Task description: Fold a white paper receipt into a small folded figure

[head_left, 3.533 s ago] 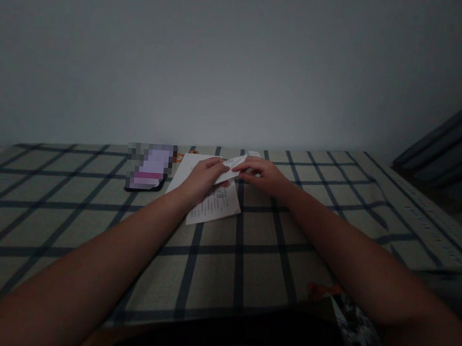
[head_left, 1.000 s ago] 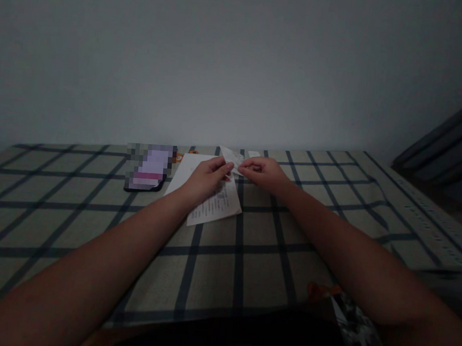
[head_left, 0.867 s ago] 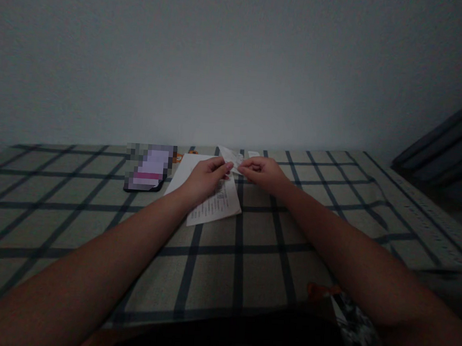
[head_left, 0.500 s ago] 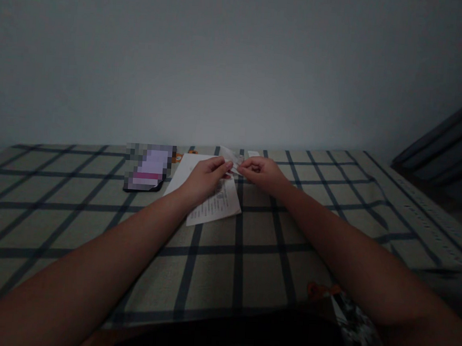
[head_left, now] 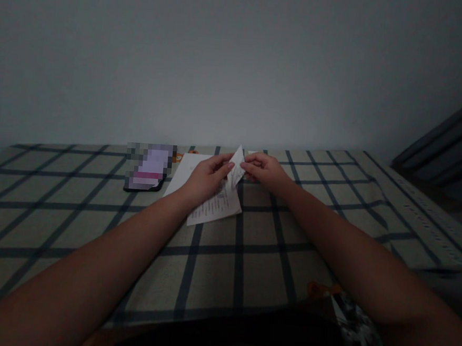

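Observation:
My left hand and my right hand meet at the far middle of the table. Both pinch a small folded piece of white paper, which stands up on edge between the fingertips. Under my left hand lies a printed white sheet, flat on the checked tablecloth. The light is dim and the folds of the small paper are hard to make out.
A phone with a lit screen lies left of the sheet. A bare wall rises behind the table. Dark fabric hangs at the right edge. A patterned item with an orange bit sits at the near edge by my right arm.
The small paper lay low and slanted between my fingertips; now it is turned upright, its point raised. My hands stay in the same place.

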`<action>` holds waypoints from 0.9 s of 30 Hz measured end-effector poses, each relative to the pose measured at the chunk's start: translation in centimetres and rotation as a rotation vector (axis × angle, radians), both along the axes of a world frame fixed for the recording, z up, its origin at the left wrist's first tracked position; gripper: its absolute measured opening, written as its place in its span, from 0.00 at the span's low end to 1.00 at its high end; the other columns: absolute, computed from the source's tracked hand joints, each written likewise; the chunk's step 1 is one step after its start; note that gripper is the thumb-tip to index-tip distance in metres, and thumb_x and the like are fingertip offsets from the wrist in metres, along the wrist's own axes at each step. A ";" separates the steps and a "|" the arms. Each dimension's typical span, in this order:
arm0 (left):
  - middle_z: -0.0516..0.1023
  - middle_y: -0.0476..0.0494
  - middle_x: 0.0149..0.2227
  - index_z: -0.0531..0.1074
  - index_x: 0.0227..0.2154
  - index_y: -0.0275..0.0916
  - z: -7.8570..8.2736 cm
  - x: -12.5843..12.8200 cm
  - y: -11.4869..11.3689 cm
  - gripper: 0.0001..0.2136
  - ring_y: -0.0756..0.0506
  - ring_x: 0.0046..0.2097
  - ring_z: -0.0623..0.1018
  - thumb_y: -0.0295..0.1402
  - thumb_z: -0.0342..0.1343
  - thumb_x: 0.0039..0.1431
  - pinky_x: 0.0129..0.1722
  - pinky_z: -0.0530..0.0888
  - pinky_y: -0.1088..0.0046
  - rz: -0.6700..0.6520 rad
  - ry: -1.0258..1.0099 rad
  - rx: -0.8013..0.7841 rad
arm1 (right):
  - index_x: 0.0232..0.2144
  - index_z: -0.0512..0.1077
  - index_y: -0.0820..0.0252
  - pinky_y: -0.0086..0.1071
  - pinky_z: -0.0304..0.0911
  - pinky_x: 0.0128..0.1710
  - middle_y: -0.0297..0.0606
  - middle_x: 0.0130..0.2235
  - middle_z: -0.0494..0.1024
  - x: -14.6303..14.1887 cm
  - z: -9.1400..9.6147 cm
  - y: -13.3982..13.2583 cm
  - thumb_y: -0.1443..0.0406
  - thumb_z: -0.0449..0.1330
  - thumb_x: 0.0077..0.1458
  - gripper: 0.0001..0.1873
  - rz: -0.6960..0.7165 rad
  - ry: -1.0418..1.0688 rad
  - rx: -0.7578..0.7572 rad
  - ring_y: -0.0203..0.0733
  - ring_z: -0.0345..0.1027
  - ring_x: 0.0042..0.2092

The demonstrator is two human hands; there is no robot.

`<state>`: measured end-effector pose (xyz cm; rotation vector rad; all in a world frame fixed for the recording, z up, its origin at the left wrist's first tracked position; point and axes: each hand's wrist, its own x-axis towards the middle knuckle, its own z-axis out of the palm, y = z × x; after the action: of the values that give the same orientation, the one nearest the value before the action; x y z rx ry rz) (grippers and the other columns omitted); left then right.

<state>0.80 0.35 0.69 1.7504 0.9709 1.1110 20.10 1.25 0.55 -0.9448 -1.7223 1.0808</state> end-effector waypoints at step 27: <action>0.73 0.46 0.24 0.77 0.30 0.37 -0.6 -0.4 0.2 0.17 0.51 0.22 0.66 0.49 0.59 0.53 0.21 0.60 0.74 -0.008 -0.018 -0.192 | 0.24 0.65 0.61 0.27 0.62 0.27 0.31 0.23 0.72 -0.2 0.3 -0.4 0.55 0.64 0.50 0.17 -0.012 0.078 -0.113 0.31 0.66 0.25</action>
<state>0.42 0.51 0.11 1.5861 1.0233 0.9923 19.88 0.82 0.82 -0.9685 -1.6038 1.2020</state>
